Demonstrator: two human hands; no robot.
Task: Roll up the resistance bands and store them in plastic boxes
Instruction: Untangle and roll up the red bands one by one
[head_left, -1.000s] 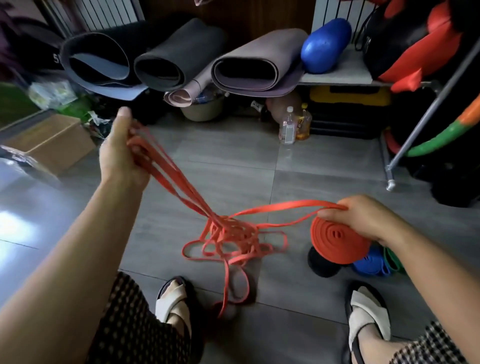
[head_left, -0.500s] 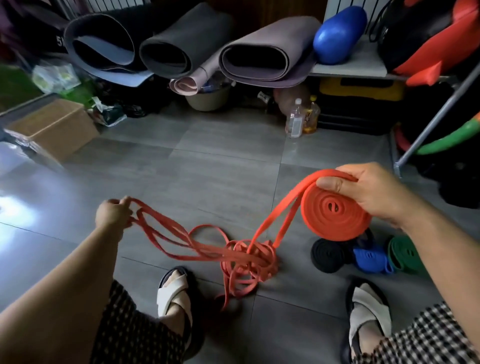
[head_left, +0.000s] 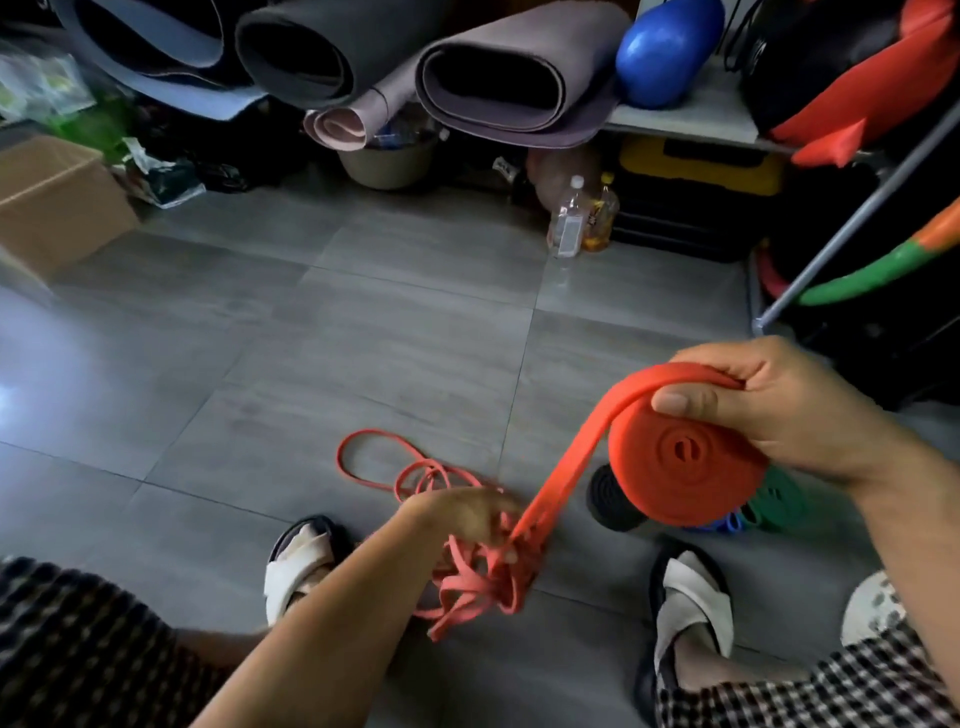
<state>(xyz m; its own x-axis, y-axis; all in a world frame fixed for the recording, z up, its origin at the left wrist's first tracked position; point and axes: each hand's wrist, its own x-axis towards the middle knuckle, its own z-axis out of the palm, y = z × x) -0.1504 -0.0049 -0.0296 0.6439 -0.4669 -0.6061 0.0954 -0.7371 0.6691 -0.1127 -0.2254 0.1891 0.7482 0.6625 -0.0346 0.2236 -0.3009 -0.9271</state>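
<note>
Orange band, coil gripped in right hand

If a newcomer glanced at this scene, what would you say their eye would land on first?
The bright orange coil gripped in the right hand, at centre right, stands out first. A taut strip runs down from it to the loose tangle on the grey floor, where the blurred left hand meets it. At the back lie rolled mats and a blue ball.

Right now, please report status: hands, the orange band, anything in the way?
Right hand grips orange roll. Left hand at loose tangle on floor, grip unclear. Tangle may snag rolling.
</note>
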